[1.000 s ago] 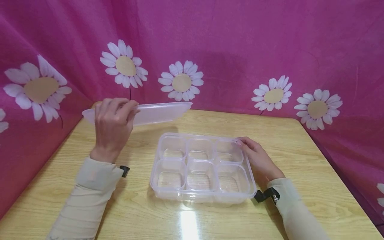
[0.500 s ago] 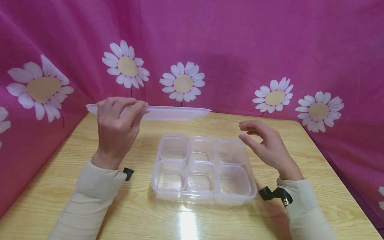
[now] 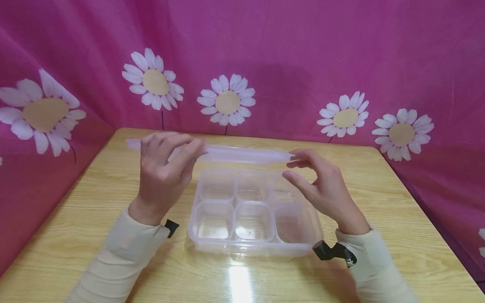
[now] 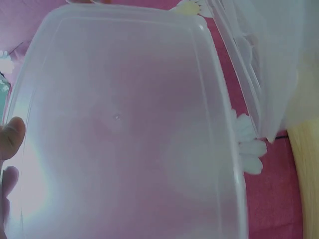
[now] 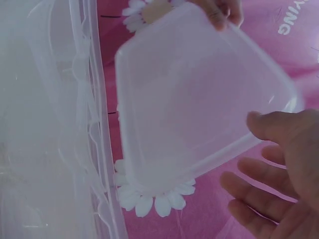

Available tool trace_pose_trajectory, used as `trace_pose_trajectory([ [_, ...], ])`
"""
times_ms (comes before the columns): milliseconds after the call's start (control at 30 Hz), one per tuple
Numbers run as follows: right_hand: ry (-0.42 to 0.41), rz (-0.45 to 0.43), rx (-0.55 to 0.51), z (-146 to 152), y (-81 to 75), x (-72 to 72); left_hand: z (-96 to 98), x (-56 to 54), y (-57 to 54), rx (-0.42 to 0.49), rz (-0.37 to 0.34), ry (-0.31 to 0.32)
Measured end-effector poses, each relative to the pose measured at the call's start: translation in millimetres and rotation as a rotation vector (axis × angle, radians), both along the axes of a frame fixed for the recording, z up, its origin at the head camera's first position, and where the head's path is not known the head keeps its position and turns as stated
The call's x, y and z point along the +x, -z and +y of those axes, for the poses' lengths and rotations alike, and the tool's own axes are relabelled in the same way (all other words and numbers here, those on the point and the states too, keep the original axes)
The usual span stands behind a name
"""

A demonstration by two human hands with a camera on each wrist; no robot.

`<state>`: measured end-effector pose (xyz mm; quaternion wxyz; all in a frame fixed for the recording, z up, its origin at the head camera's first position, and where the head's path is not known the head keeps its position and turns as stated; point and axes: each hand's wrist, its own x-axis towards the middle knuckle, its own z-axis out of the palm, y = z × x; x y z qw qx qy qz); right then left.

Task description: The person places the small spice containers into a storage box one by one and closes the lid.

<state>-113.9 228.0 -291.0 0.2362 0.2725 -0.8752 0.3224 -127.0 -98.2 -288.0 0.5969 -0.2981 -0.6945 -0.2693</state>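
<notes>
My left hand [image 3: 164,174] grips the near edge of a translucent plastic lid [image 3: 246,155], which hangs in the air above the back of a clear lunch box [image 3: 250,249]. The box stands on the table, its several compartments facing up with nothing seen in them. My right hand [image 3: 326,189] hovers over the box's back right corner, thumb and fingers spread around the lid's right end. In the right wrist view, that hand [image 5: 279,174] looks apart from the lid [image 5: 199,104], its fingers loosely extended. The lid's flat face [image 4: 124,129] fills most of the left wrist view.
Under the box lies a wood-grain table [image 3: 386,198], with a bright reflection at its front. A magenta curtain [image 3: 288,50] printed with large daisies hangs behind and at both sides. Each wrist wears a black strap mount [image 3: 333,252].
The left hand has carried the lid rightward over the back of the box and slightly lower. The right hand has let go of the box's corner, lifted, then come in toward the lid.
</notes>
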Motion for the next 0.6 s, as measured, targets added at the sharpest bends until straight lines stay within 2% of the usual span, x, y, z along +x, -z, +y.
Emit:
trace_pose_trajectory([
  [67, 0.015, 0.014, -0.015, 0, 0.6, -0.6, 3.3, 1.2, -0.2, 0.016, 0.024, 0.044],
  [167, -0.005, 0.048, -0.009, 0, 2.4, -0.9, 8.9, 2.9, -0.1, 0.033, 0.058, 0.108],
  [267, -0.023, 0.116, -0.009, 0, 4.9, -1.9, 13.0, 3.6, 0.5, 0.042, 0.077, 0.129],
  [367, -0.032, 0.180, -0.049, -2, 6.0, -3.6, 13.7, 3.2, 1.5, 0.030, 0.075, 0.116],
  [467, -0.017, 0.225, -0.088, -1, 5.0, -3.8, 11.8, 2.7, 1.3, 0.006, 0.042, 0.091],
  [600, 0.014, 0.213, -0.134, 3, 1.8, -1.9, 5.4, 1.4, -0.2, -0.005, -0.032, 0.029],
])
